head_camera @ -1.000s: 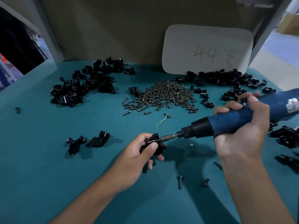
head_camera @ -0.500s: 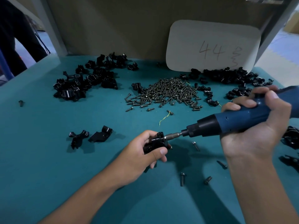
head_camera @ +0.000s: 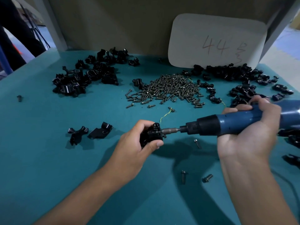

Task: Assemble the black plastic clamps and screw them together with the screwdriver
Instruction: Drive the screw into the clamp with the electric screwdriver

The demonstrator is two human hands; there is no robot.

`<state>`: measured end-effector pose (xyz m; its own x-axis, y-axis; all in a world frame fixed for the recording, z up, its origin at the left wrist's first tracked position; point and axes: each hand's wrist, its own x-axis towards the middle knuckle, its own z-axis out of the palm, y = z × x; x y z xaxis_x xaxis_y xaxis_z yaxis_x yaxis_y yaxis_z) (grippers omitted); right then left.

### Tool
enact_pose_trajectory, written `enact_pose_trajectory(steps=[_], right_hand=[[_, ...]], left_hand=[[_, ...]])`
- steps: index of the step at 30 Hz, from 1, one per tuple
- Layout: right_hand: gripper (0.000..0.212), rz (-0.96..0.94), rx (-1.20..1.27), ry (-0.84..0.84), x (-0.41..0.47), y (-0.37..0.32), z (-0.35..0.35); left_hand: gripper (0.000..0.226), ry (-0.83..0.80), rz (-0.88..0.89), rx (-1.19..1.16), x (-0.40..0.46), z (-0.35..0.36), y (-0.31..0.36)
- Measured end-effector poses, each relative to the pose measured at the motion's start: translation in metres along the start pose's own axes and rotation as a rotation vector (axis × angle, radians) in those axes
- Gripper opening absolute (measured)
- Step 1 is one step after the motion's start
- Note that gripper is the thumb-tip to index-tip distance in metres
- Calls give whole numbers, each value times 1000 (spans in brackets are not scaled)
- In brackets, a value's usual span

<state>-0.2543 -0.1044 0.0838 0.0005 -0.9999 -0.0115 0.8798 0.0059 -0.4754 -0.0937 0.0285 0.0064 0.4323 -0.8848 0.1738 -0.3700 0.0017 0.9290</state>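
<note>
Left hand point(head_camera: 138, 148) grips black clamp point(head_camera: 151, 135) just above the desk point(head_camera: 48, 151), thumb and fingers wrapped round its body; right hand point(head_camera: 248, 137) closed round blue screwdriver point(head_camera: 227, 122), bit at the clamp's screw; clamp looks small, light, stiff plastic, likely twists under torque; hold the body firmly, clear of the screw hole

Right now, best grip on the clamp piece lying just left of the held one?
Probably the raised curved end of the loose clamp piece, coming straight down from above. That end stands highest off the table; the rest lies low and flat. Its neighbour lies apart on its left, so side pinching looks workable.
</note>
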Motion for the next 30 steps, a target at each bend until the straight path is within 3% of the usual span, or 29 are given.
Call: enact_pose_trajectory(steps=[5, 11, 17, 30], right_hand=[[16, 53, 22, -117, 11, 2, -3], [19, -4, -39, -50, 8, 8, -6], [8, -1, -57, -15, 8, 10, -5], [8, 32, -39, -21, 7, 13, -7]], left_hand=[[19, -236, -105, -267, 0, -2, 3], [22, -117, -80, -268, 0, 2, -3], [17, -133, -90, -250, 1, 2, -8], [17, -116, -100, -251, 0, 1, -6]])
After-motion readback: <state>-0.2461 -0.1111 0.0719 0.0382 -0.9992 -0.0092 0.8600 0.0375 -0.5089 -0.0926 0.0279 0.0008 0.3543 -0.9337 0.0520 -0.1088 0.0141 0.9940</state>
